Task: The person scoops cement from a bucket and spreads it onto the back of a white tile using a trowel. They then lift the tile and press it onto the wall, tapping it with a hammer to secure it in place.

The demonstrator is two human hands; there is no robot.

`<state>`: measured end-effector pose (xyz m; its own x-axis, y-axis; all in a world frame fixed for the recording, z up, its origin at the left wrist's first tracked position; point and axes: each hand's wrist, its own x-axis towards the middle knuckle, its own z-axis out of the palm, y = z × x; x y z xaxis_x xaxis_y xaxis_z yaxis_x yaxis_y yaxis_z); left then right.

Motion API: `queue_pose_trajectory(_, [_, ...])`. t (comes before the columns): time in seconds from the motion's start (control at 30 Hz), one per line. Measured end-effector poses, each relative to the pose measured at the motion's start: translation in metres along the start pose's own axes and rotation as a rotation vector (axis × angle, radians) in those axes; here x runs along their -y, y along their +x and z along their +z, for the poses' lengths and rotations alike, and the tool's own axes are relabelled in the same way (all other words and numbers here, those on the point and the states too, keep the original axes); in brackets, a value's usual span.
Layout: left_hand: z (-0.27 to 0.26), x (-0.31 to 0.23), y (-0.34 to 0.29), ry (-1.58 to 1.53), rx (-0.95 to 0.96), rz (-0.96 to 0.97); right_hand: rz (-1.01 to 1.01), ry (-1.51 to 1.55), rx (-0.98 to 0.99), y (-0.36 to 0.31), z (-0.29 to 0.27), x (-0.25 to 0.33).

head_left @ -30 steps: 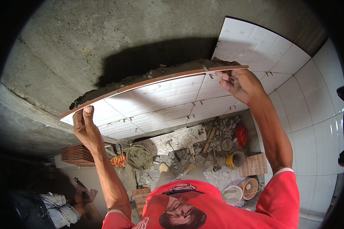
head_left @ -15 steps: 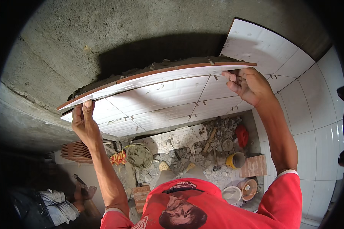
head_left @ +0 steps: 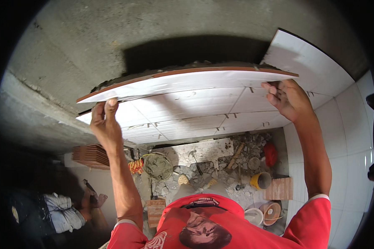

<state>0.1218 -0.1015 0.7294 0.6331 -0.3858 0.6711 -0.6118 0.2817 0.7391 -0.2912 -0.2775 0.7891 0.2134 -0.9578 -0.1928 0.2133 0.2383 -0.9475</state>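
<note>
A long white wall tile [head_left: 195, 81] with a reddish-brown edge is held up in front of the bare cement wall. Grey mortar [head_left: 170, 72] shows along its back. My left hand [head_left: 107, 124] pinches its lower left edge, the thumb flat on the white face. At the lower right edge is my right hand [head_left: 293, 101], its fingers curled and its upper part touching the tile. Just beneath, rows of white tiles [head_left: 187, 101] with small spacers in the joints cover the wall. To the right of the held tile, another white tile [head_left: 307, 58] is set higher.
Rubble covers the floor below, with a hammer [head_left: 196, 162], a mortar bucket [head_left: 158, 166], a yellow bucket [head_left: 260, 181] and a red bag [head_left: 270, 154]. Stacked tiles [head_left: 91, 156] stand at the left. Another person [head_left: 66, 218] sits at the lower left. A tiled wall [head_left: 345, 157] is on the right.
My left hand has lifted the tile's left end slightly, widening the gap over the row beneath. My right hand stays at the right end. The whole view has shifted.
</note>
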Motion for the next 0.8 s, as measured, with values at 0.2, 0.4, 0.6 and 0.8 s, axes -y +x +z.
queue_pose_trajectory(0.2, [-0.009, 0.053, 0.005, 0.014, 0.121, 0.015, 0.014, -0.074, -0.022, 0.003, 0.002, 0.006])
queue_pose_trajectory(0.4, [-0.014, 0.037, 0.02, 0.066, 0.269, -0.121, 0.007, -0.178, 0.065, 0.016, 0.0, 0.013])
queue_pose_trajectory(0.6, [0.017, -0.014, 0.04, -0.059, 0.034, -0.074, -0.023, -0.223, 0.129, 0.029, 0.005, 0.015])
queue_pose_trajectory(0.8, [0.03, -0.031, 0.049, 0.007, -0.024, -0.244, -0.307, -0.372, 0.018, 0.034, 0.02, -0.006])
